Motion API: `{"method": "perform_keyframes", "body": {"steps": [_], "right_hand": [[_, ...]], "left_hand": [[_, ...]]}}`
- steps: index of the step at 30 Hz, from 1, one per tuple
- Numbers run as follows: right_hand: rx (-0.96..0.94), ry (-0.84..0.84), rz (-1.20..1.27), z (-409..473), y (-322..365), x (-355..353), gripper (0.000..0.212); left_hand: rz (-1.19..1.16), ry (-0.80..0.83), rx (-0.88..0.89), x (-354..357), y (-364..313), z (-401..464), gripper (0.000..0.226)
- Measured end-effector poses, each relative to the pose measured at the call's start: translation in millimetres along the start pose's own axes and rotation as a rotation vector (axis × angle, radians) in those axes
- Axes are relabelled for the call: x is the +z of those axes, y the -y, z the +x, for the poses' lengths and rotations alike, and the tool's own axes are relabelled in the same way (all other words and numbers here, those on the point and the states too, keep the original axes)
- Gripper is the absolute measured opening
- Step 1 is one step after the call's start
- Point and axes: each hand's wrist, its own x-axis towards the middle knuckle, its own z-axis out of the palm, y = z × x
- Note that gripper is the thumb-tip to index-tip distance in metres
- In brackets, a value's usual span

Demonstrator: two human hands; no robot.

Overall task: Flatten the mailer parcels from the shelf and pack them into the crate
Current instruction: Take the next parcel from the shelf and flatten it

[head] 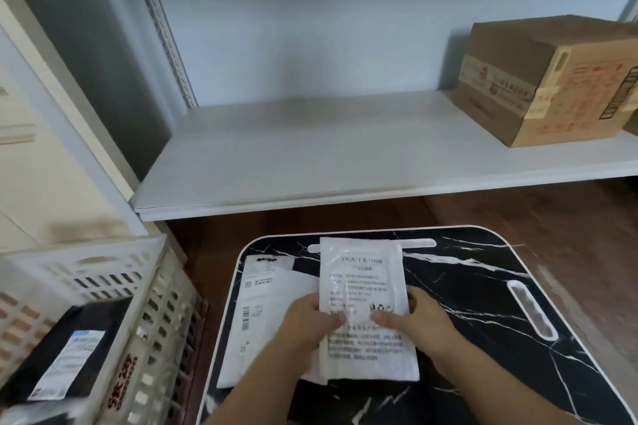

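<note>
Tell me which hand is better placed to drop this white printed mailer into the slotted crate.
Probably the left hand. It already grips the white printed plastic mailer on its left edge, and the cream slotted plastic crate sits on that side; the right hand would have to cross over.

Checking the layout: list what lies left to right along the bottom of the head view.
Crate holding a black parcel → flat white mailer → left hand → printed mailer → right hand → tray slot.
</note>
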Motion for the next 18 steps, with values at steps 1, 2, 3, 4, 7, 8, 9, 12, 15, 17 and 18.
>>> {"method": "perform_keyframes", "body": {"steps": [1,2,3,4,7,8,9,12,15,17,18], "right_hand": [[0.003,0.088,0.116,-2.5,12.0,5.7,0.05],[-0.016,0.147,0.199,-6.2,23.7,12.1,0.038],[-0.057,0.165,0.234,-11.4,37.1,20.8,0.03],[-0.118,0.136,0.244,-14.9,51.4,35.8,0.024],[-0.416,-0.089,-0.141,-27.2,92.1,91.5,0.005],[-0.505,-0.109,-0.262,-35.3,104.5,111.2,0.007],[-0.553,-0.064,-0.341,-43.3,116.6,130.9,0.01],[-0.557,0.306,-0.32,-64.0,143.7,181.6,0.023],[-0.51,0.537,-0.282,-60.1,150.0,210.1,0.026],[-0.602,0.397,-0.467,-49.1,152.9,240.8,0.033],[-0.66,0.283,-0.551,-43.7,153.6,248.1,0.042]], "left_hand": [[-0.021,0.005,0.018,-12.0,-6.2,-2.7,0.021],[-0.022,-0.019,0.042,-21.8,-12.4,-5.7,0.027],[0.024,-0.093,0.084,-31.8,-18.6,-9.5,0.036],[0.088,-0.197,0.135,-45.2,-24.4,-14.0,0.045],[0.041,-0.136,0.384,-72.1,-41.3,-35.2,0.068],[-0.02,-0.039,0.369,-76.3,-45.6,-41.3,0.076],[-0.092,0.004,0.347,-82.9,-48.3,-45.0,0.078],[-0.396,-0.138,0.29,-134.5,-44.7,-44.9,0.043],[-0.491,-0.154,0.287,-205.9,-29.9,-52.3,0.034],[-0.525,-0.17,0.279,-254.0,-16.7,-63.1,0.031],[-0.548,-0.183,0.274,-267.3,-11.7,-64.4,0.029]]}}
